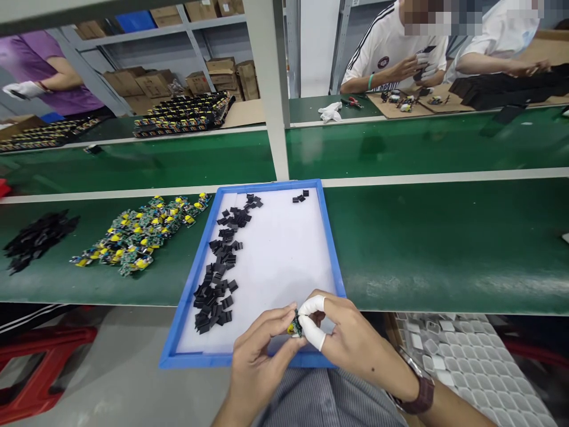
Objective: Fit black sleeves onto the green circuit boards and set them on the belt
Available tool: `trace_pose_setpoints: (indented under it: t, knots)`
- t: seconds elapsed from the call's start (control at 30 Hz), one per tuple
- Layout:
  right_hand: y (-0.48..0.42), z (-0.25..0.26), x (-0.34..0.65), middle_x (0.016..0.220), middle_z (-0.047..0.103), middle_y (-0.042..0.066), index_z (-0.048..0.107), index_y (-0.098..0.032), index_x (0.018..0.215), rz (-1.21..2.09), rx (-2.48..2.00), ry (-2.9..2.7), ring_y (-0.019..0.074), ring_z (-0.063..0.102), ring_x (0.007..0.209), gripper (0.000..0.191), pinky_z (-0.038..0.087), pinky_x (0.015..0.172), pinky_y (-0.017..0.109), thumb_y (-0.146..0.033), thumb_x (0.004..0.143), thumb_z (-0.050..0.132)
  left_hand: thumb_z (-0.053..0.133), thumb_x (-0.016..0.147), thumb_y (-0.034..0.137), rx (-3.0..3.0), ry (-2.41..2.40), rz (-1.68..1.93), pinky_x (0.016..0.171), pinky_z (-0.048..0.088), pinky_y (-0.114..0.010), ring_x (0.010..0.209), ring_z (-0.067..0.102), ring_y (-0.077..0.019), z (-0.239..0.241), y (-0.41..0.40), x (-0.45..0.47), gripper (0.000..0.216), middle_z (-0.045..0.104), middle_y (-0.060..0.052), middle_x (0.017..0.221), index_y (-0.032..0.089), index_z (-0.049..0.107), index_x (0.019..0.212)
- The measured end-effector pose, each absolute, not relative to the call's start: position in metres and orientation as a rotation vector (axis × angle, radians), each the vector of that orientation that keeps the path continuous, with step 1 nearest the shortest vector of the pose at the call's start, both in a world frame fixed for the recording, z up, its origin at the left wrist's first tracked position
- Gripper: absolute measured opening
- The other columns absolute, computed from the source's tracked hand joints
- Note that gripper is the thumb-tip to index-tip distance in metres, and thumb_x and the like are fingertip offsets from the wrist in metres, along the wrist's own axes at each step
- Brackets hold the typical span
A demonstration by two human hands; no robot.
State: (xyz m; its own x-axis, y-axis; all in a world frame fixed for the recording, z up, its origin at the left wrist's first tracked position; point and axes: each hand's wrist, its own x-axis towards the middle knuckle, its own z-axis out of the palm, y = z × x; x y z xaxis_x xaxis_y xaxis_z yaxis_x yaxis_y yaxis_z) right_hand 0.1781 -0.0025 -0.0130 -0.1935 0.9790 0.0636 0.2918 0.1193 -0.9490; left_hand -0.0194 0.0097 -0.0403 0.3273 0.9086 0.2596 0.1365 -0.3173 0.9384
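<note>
Between my two hands, over the near edge of the blue-rimmed white tray [329, 249], is a small green circuit board [297, 325] with a yellow part. My left hand [267, 341] pinches it from the left with thumb and fingertips. My right hand [342, 332], with white finger cots on thumb and index finger, pinches its right side. The fingertips cover much of the board. Small black plastic pieces [217, 284] lie in a loose band along the tray's left side. Several more black pieces [301, 197] sit at its far right corner.
Left of the tray, a heap of circuit boards with yellow parts [142, 231] and a pile of black strips [40, 237] lie on the green bench [435, 237]. White plastic cases [480, 362] stand below at right. A red stool [44, 367] is at lower left. Co-workers sit opposite.
</note>
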Motion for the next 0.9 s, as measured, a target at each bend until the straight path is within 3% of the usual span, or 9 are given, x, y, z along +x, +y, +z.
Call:
trace_pose_setpoints:
  t: [0.3, 0.53, 0.9]
  knots:
    - [-0.004, -0.032, 0.175, 0.087, 0.064, 0.001, 0.067, -0.022, 0.1, 1.098, -1.163, -1.475, 0.0153, 0.06, 0.077, 0.012, 0.047, 0.071, 0.027, -0.016, 0.099, 0.057, 0.08, 0.079, 0.008, 1.508, 0.973, 1.093, 0.083, 0.067, -0.034, 0.108, 0.074, -0.0255, -0.037, 0.012, -0.016, 0.039, 0.077, -0.009, 0.115, 0.029, 0.077, 0.112]
    - [-0.007, -0.031, 0.173, 0.087, 0.061, 0.001, 0.066, -0.022, 0.104, 1.008, -1.133, -1.537, 0.0159, 0.057, 0.075, 0.017, 0.046, 0.069, 0.028, -0.011, 0.096, 0.057, 0.08, 0.079, 0.007, 1.507, 0.985, 1.125, 0.08, 0.068, -0.035, 0.107, 0.074, -0.0258, -0.035, 0.01, -0.014, 0.037, 0.077, -0.01, 0.114, 0.027, 0.077, 0.11]
    - [-0.002, -0.017, 0.181, 0.086, 0.063, -0.001, 0.061, -0.021, 0.092, 1.191, -1.151, -1.613, 0.0144, 0.059, 0.074, 0.015, 0.046, 0.069, 0.027, -0.008, 0.095, 0.056, 0.08, 0.079, 0.005, 1.626, 0.958, 1.109, 0.087, 0.066, -0.037, 0.106, 0.075, -0.0253, -0.035, 0.01, -0.016, 0.042, 0.077, -0.009, 0.116, 0.028, 0.077, 0.114]
